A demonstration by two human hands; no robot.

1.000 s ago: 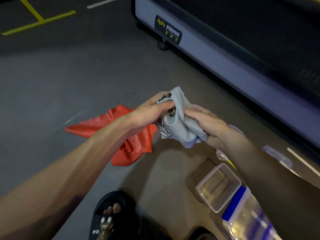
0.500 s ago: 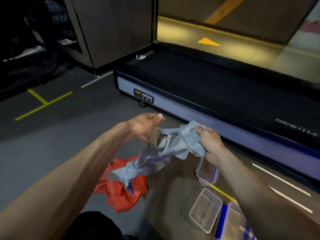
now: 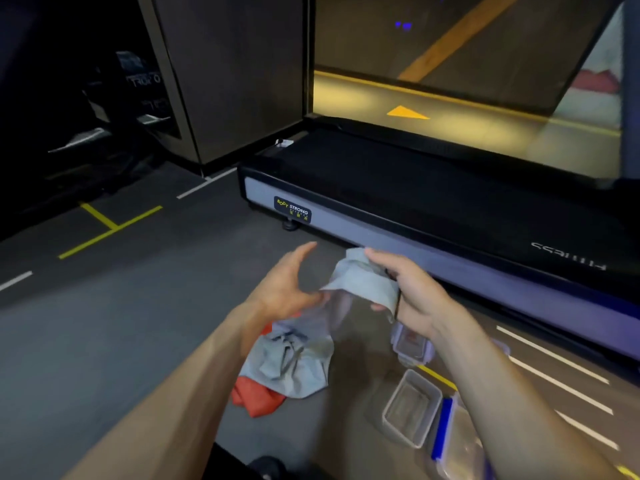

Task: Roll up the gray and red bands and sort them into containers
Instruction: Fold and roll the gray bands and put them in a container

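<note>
The gray band [image 3: 360, 282] hangs between the two hands, its upper end draped over the right hand [image 3: 412, 299], whose fingers curl round it and pinch it. The rest trails down to a loose heap on the floor [image 3: 138, 323], lying partly over the red band [image 3: 256, 396]. The left hand [image 3: 287, 285] is beside the band with fingers spread wide; its lower fingers seem to touch the band's edge, holding nothing.

To roll well, I judge the left hand should flatten and feed the hanging part while the right winds it tight, keeping the edges even so the roll fits a container.

To the near right sit an open clear box [image 3: 412, 407], a blue-edged lid [image 3: 441, 427] just beside it, and farther off a second box [image 3: 412, 348] under the right wrist. A treadmill [image 3: 415, 188] stands beyond. The trailing heap on the red band could drag it along.
</note>
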